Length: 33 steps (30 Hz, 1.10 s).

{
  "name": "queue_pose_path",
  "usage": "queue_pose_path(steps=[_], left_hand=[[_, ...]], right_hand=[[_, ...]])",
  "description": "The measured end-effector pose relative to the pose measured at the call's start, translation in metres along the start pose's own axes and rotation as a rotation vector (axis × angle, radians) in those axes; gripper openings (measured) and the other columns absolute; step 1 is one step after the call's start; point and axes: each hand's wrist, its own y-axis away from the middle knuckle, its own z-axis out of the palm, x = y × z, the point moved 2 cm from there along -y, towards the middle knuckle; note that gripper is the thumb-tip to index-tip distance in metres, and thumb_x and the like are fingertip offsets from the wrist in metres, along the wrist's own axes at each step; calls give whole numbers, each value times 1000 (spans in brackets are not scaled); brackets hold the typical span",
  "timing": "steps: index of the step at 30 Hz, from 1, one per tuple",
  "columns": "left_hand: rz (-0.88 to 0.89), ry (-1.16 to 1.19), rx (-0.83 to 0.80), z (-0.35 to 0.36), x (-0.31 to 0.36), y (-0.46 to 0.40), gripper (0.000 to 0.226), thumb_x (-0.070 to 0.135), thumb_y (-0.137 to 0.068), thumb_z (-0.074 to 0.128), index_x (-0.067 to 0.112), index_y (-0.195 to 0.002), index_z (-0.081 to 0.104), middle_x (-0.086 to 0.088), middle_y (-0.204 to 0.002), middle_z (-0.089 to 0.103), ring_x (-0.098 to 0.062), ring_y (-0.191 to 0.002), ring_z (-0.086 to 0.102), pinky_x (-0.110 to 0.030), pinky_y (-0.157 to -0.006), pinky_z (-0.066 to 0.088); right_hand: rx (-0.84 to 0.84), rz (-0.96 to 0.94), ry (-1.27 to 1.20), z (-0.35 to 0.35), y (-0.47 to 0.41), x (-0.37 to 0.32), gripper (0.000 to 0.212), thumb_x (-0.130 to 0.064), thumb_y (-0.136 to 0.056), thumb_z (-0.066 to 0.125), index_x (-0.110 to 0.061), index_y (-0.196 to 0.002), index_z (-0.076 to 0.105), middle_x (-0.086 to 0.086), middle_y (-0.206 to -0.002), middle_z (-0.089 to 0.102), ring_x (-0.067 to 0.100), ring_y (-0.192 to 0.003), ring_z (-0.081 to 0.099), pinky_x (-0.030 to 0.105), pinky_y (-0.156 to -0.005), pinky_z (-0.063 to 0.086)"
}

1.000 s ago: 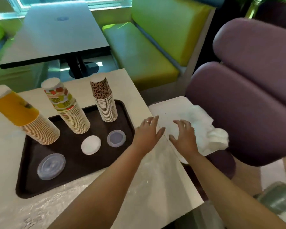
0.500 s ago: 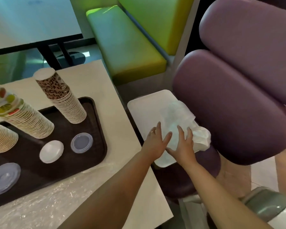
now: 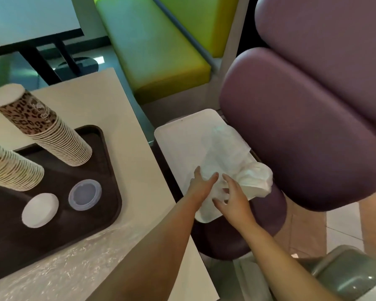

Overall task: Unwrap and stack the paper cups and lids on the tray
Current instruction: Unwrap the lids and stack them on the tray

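A crumpled white plastic-wrapped bundle (image 3: 232, 153) lies on a white tray (image 3: 178, 137) that rests on a purple stool to the right of the table. My left hand (image 3: 201, 185) grips the bundle's near edge, its fingers partly hidden by the wrap. My right hand (image 3: 232, 198) curls its fingers into the same wrap just beside it. On the table, a dark brown tray (image 3: 108, 170) holds a leopard-print cup stack (image 3: 52, 135), another cup stack (image 3: 11, 170), a white lid (image 3: 40, 210) and a clear lid (image 3: 84, 194).
Clear plastic film (image 3: 74, 263) lies on the table's near edge. A purple padded seat back (image 3: 302, 127) stands close behind the white tray. A green bench (image 3: 152, 44) is at the back, and a grey rounded object (image 3: 345, 274) at lower right.
My view has swung right and down toward the stool. Both hands moved from the table edge onto the white tray and now close on the wrapped bundle.
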Motion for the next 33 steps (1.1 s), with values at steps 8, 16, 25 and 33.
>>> queue_pose_path(steps=[8,16,25,33], left_hand=[[16,72,187,-21,2,10,78,60,-73,69,19,-132,37,-6,-125,48,-23,-103,55,-41,-83,54],[297,322,236,-92,29,91,69,47,-73,74,31,-124,31,13,-109,50,-10,-96,56,-22,-67,50],[370,476,429,-177,-18,182,61,39,-75,73,33,-119,31,18,-107,50,-2,-93,55,-20,-68,51],[327,532,534,-234,-99,237,110,59,-44,81,35,-135,24,2,-131,46,-20,-115,54,-46,-92,52]], right_hand=[[-20,-40,-150,-8,1,-19,70,-15,-77,76,-23,-138,41,-8,-136,48,7,-116,50,33,-98,48],[17,-196,-373,-13,24,-100,56,-17,-85,68,-30,-133,44,-15,-131,46,-3,-100,57,6,-76,46],[-287,-156,-392,57,57,-174,35,-31,-82,71,-23,-113,57,-4,-112,65,14,-101,63,34,-87,54],[-391,-180,-494,119,111,-218,8,-14,-92,56,-17,-99,59,1,-93,67,17,-86,64,29,-73,55]])
